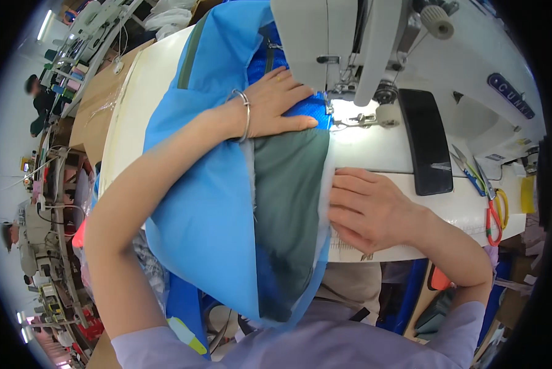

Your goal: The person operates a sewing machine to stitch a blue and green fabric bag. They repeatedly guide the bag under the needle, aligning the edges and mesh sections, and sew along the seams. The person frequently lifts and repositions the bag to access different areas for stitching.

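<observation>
Black phone [428,141] lying flat, scissors [490,193] near; brown cardboard [99,98] leftward, person [41,103] beyond.

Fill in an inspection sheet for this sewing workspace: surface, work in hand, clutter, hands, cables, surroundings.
Surface: cream-white flat tabletop, partly covered by cloth.
Work in hand: light-blue and grey-green fabric piece, with its bright-blue part beside the needle area of the white-bodied sewing machine.
Clutter: black, flat, rectangular phone-like slab; metal scissors with red and yellow handles, lying right of it.
Hands: left hand spread on the fabric near the needle area; right hand at its right edge, fingers bent, grip unclear.
Cables: thin white cable hanging in the left background.
Surroundings: more pale machines and a dark-clothed person at left, blurred.
</observation>
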Demonstrator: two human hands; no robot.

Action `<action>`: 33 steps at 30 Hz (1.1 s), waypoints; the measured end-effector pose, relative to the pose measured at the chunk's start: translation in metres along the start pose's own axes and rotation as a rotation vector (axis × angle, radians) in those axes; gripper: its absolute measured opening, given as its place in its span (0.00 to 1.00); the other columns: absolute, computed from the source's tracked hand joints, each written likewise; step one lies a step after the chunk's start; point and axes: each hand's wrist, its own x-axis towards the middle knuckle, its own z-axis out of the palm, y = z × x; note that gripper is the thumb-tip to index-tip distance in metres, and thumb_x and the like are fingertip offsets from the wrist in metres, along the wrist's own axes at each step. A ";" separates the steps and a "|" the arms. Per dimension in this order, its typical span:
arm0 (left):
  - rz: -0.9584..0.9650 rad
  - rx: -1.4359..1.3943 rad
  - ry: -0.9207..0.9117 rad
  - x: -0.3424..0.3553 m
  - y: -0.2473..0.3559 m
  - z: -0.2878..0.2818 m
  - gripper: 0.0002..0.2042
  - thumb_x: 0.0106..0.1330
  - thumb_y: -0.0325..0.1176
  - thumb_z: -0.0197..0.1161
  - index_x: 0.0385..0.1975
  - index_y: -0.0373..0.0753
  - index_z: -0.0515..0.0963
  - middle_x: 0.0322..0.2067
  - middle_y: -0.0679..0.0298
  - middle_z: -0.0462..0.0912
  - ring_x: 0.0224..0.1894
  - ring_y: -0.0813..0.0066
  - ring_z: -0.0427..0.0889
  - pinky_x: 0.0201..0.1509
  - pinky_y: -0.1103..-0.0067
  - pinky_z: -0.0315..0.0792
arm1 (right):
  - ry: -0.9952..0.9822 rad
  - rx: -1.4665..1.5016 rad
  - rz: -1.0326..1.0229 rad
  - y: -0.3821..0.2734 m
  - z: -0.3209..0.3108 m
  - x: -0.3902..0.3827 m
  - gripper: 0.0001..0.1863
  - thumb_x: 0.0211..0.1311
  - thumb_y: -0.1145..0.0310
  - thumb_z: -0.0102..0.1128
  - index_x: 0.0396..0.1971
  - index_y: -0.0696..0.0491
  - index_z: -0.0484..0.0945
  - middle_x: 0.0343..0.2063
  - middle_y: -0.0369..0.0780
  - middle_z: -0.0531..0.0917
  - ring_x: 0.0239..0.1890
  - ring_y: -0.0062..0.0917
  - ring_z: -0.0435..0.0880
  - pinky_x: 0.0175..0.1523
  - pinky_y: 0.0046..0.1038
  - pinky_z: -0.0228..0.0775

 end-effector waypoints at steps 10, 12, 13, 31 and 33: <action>0.256 -0.077 -0.088 -0.169 0.179 -0.031 0.15 0.59 0.43 0.67 0.40 0.40 0.81 0.35 0.63 0.79 0.49 0.60 0.81 0.71 0.50 0.65 | -0.045 -0.081 -0.158 -0.052 0.017 -0.003 0.20 0.47 0.66 0.65 0.40 0.62 0.83 0.40 0.46 0.84 0.47 0.35 0.82 0.60 0.39 0.73; 0.278 0.100 -0.063 -0.188 0.186 -0.014 0.13 0.55 0.40 0.65 0.34 0.38 0.79 0.28 0.63 0.75 0.41 0.64 0.80 0.69 0.53 0.68 | -0.086 -0.091 -0.080 -0.064 0.016 -0.010 0.21 0.49 0.66 0.64 0.43 0.63 0.83 0.44 0.46 0.84 0.50 0.36 0.82 0.62 0.39 0.72; 0.272 0.107 -0.071 -0.196 0.186 -0.017 0.13 0.53 0.39 0.64 0.34 0.38 0.79 0.26 0.63 0.74 0.38 0.64 0.79 0.68 0.55 0.69 | -0.083 -0.097 -0.053 -0.069 0.015 -0.012 0.21 0.51 0.67 0.63 0.44 0.62 0.82 0.46 0.47 0.84 0.52 0.36 0.81 0.63 0.39 0.72; 0.373 0.269 -0.105 -0.203 0.204 -0.037 0.07 0.46 0.35 0.60 0.18 0.40 0.72 0.15 0.68 0.70 0.20 0.74 0.71 0.30 0.77 0.64 | 0.285 -0.171 0.072 -0.077 0.017 -0.009 0.15 0.54 0.72 0.60 0.42 0.60 0.82 0.47 0.48 0.83 0.51 0.39 0.82 0.62 0.41 0.74; 0.343 0.188 -0.148 -0.201 0.206 -0.035 0.08 0.49 0.36 0.62 0.19 0.40 0.73 0.15 0.67 0.72 0.20 0.72 0.73 0.30 0.75 0.65 | 0.199 -0.227 0.170 -0.063 0.017 -0.002 0.18 0.51 0.72 0.61 0.44 0.61 0.81 0.47 0.48 0.83 0.51 0.40 0.82 0.59 0.38 0.75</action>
